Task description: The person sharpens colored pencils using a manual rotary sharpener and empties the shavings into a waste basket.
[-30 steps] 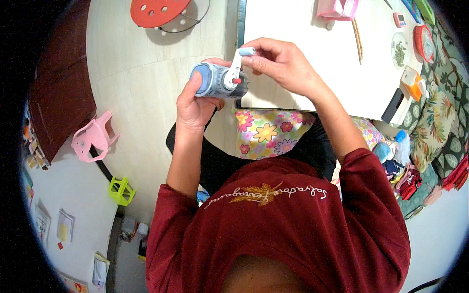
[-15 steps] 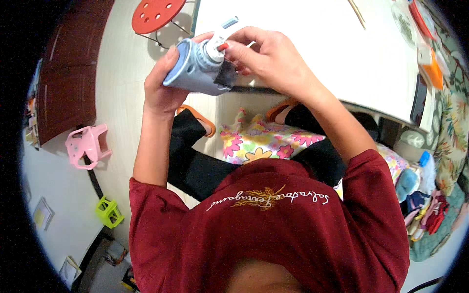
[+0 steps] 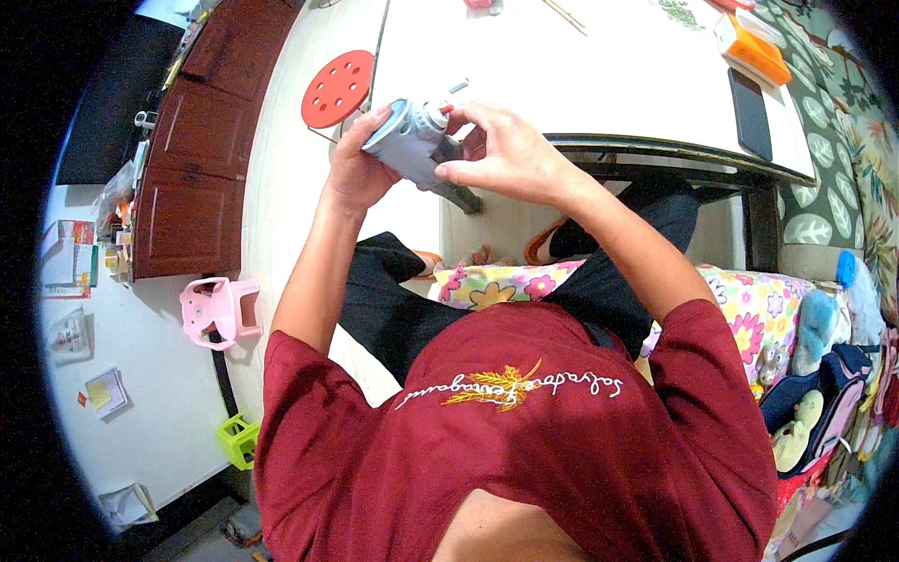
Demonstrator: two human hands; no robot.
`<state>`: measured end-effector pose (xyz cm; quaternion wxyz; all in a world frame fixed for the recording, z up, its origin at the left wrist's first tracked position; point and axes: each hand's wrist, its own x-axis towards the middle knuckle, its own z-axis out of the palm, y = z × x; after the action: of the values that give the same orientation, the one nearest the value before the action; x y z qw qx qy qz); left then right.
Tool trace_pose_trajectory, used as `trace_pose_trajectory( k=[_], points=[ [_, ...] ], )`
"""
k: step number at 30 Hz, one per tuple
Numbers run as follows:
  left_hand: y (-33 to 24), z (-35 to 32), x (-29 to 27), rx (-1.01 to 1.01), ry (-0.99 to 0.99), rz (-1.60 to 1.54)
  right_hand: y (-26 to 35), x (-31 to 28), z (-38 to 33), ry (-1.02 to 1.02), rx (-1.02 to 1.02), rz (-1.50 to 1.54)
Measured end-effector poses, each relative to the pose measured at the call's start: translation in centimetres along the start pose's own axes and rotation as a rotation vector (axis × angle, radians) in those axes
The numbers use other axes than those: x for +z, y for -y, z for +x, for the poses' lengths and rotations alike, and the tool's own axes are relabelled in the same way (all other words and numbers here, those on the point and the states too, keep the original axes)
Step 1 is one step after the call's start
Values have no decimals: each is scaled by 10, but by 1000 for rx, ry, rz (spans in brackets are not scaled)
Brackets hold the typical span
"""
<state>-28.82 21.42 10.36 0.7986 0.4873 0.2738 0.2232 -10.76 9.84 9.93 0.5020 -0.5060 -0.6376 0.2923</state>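
Observation:
Over the near left edge of the white table I hold a bottle in a grey-blue sleeve (image 3: 405,148), tilted. It has a white lid (image 3: 434,114) with a thin spout sticking up from it. My left hand (image 3: 360,170) is wrapped round the bottle's left side, thumb on its blue end. From the right, my right hand (image 3: 518,155) grips it: the index finger is at the lid beside a small red spot, and the thumb presses the sleeve. I cannot make out what the red spot is. Some right-hand fingers are hidden behind the bottle.
A red round stool (image 3: 335,90) stands left of the white table (image 3: 609,89). On the table lie a black phone (image 3: 750,112), an orange box (image 3: 752,54) and thin sticks (image 3: 566,17). Pink (image 3: 217,311) and green (image 3: 239,440) stools stand left, near a brown cabinet (image 3: 192,192).
The view has shifted, showing more of the cabinet and sofa. My right thumb has moved from the lid down to the sleeve. My left hand keeps its grip on the bottle.

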Motion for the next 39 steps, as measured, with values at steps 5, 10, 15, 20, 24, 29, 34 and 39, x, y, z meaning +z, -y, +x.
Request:
trace_pose_trajectory(
  k=[5,10,15,20,24,29,34,39],
  points=[
    [-4,6,10,1,46,66,-3,-4,-4,-13,-14,-96],
    [-6,17,6,-5,51,78,-15,-6,2,-49,-60,-90],
    [-7,38,-20,-87,120,146,-31,-6,13,-83,-126,-168],
    [-8,58,-28,-92,79,276,-55,-7,25,-131,-216,-260],
    [-9,75,-31,-39,-6,307,-71,-12,34,-133,-178,-218],
    [-1,86,-51,-38,-42,324,-84,-26,35,-111,-161,-224],
    [0,84,-52,-34,3,262,-86,-29,36,-49,-79,-176],
    [4,82,-47,-24,-38,21,-85,-31,34,-72,-63,-191]
  ],
)
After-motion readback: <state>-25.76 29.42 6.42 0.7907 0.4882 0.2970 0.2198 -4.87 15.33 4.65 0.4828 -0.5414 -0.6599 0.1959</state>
